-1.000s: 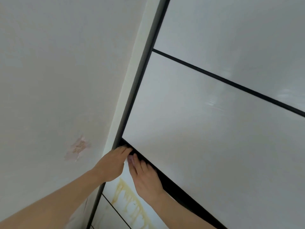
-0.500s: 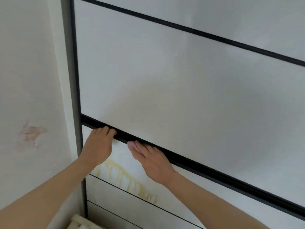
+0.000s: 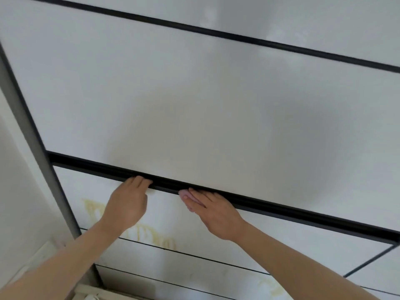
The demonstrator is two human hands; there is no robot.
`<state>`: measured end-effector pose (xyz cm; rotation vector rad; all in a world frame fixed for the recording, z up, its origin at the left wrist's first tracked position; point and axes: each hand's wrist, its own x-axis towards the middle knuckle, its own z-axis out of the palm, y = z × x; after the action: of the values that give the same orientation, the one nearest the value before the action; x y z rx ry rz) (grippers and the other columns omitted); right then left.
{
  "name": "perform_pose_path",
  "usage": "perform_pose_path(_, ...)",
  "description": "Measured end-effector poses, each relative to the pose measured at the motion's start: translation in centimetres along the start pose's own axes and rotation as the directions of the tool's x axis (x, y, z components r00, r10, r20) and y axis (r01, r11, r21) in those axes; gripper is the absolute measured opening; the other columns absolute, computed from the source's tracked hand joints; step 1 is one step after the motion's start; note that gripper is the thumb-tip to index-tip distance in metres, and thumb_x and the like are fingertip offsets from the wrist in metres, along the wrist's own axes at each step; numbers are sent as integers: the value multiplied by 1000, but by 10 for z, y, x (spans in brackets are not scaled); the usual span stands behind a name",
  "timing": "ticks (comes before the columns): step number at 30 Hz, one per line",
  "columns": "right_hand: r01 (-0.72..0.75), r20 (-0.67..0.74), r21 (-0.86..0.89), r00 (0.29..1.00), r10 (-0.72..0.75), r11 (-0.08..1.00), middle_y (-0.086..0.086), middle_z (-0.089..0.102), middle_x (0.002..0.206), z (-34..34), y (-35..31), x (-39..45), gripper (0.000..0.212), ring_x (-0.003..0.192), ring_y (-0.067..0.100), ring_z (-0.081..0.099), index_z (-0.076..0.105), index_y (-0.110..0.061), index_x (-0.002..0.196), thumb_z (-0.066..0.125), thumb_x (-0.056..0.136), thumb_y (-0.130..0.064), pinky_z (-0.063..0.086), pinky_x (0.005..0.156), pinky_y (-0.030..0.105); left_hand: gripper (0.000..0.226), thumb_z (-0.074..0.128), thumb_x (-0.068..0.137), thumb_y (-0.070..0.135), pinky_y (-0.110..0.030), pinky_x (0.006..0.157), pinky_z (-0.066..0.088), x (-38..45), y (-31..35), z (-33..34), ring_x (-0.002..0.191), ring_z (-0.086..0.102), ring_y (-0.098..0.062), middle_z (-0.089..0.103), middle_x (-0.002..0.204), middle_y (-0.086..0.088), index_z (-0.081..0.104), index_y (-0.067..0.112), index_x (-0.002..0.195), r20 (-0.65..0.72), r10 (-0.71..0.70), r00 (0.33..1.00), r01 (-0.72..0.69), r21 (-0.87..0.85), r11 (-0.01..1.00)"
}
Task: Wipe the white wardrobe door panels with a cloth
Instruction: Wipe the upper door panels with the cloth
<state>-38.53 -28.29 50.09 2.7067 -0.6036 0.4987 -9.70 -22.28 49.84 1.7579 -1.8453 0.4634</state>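
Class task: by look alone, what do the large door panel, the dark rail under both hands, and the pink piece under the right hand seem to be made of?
Large door panel: smooth, semi-gloss white, possibly laminate or glass; it shows soft reflections.
Dark rail: black, matte, straight-edged; maybe metal or plastic.
Pink piece: soft, probably cloth, mostly hidden.

Right hand (image 3: 216, 215) presses a pink cloth (image 3: 188, 197) against the black rail (image 3: 303, 212), left hand (image 3: 127, 204) just beside on that rail.
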Motion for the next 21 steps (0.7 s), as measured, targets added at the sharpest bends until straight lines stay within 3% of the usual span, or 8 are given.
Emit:
perform_pose_path(3, -4, 39, 49, 999, 2, 999, 3, 48, 155, -2, 8, -11, 60, 121, 23, 57, 44, -17, 154, 50, 95, -10, 45, 92, 31, 45, 31, 77, 12, -41, 84, 53, 6, 94, 19, 79, 55, -28, 59, 92, -3, 67, 11, 104, 88, 156, 984, -152, -49, 987)
perform_pose_path(9, -6, 27, 46, 1000, 5, 999, 0, 53, 138, -41, 56, -103, 54, 100, 27, 58, 50, -16, 141, 42, 90, -1, 49, 82, 38, 45, 30, 80, 18, -38, 68, 52, 6, 117, 13, 73, 55, -29, 57, 88, -5, 66, 8, 104, 137, 11, 991, -26, 104, 994)
perform_pose_path(13, -64, -18, 15, 998, 64, 998, -4, 51, 143, -59, 88, -176, 59, 98, 21, 53, 44, -18, 150, 48, 93, -5, 45, 82, 33, 39, 34, 77, 16, -50, 80, 52, 7, 168, 17, 73, 58, -37, 57, 80, -13, 65, 2, 96, 140, -126, 982, 86, 260, 962)
perform_pose_path(15, -80, -51, 14, 995, 81, 997, -3, 54, 139, -60, 98, -193, 54, 94, 21, 51, 50, -19, 145, 50, 93, -5, 41, 79, 32, 39, 35, 76, 14, -48, 79, 53, 9, 214, 26, 71, 58, -36, 57, 79, -10, 66, 4, 97, 101, -14, 995, -13, 256, 967)
perform_pose_path(18, -88, -55, -9, 995, 87, 996, -2, 51, 150, -58, 107, -208, 54, 106, 22, 55, 44, -22, 151, 52, 99, -16, 42, 86, 33, 29, 47, 74, 12, -38, 69, 51, 12, 310, 38, 66, 54, -29, 54, 79, -5, 66, 10, 95, 167, 132, 977, -157, 148, 976)
perform_pose_path(21, -88, -41, 13, 995, 88, 996, -4, 46, 154, -67, 124, -238, 58, 110, 23, 57, 35, -23, 156, 49, 100, -16, 46, 87, 35, 37, 67, 63, 3, -48, 81, 55, 10, 349, 48, 68, 53, -32, 53, 83, -9, 64, 7, 100, 229, 155, 961, -195, 164, 967)
